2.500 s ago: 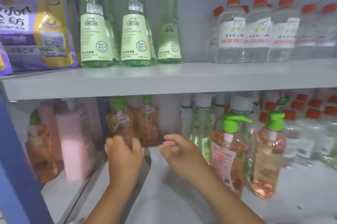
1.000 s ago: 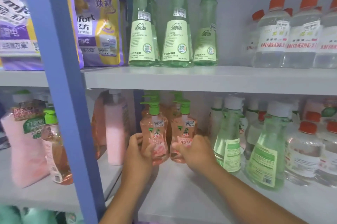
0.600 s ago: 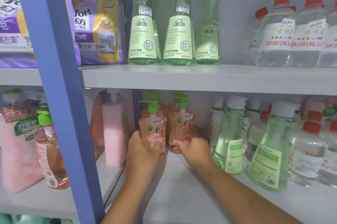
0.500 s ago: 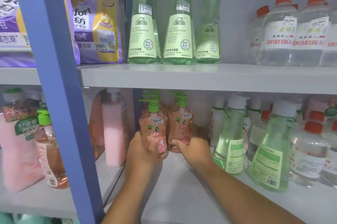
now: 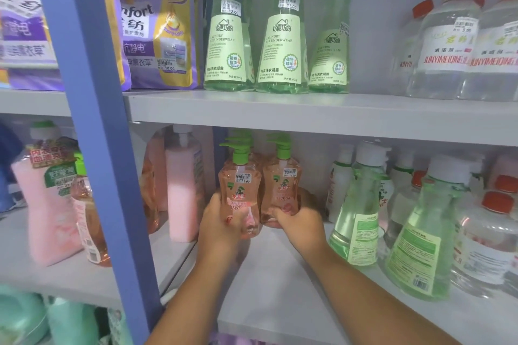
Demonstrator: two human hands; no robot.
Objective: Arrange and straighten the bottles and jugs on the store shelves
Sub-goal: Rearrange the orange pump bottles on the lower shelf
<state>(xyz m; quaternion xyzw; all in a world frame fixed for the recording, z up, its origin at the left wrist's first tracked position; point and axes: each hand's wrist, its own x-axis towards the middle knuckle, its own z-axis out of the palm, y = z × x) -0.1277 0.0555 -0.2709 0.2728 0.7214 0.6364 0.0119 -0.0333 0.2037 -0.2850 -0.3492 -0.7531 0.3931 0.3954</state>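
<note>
A person's left hand (image 5: 221, 221) grips one peach pump bottle (image 5: 240, 190) and the right hand (image 5: 300, 222) grips its neighbour (image 5: 281, 184), fingers curled around both, upright, side by side on the lower shelf (image 5: 280, 288)

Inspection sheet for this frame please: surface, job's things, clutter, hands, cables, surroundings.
Surface: grey lower shelf, bare in front of the hands.
Job's things: two peach pump bottles, the left one and the right one, upright side by side, price stickers facing out.
Clutter: green flask bottles at right face various ways.
Hands: left hand grips the left bottle; right hand grips the right bottle.
Cables: nothing seen.
Surroundings: blue upright post; purple softener pouches above.
</note>
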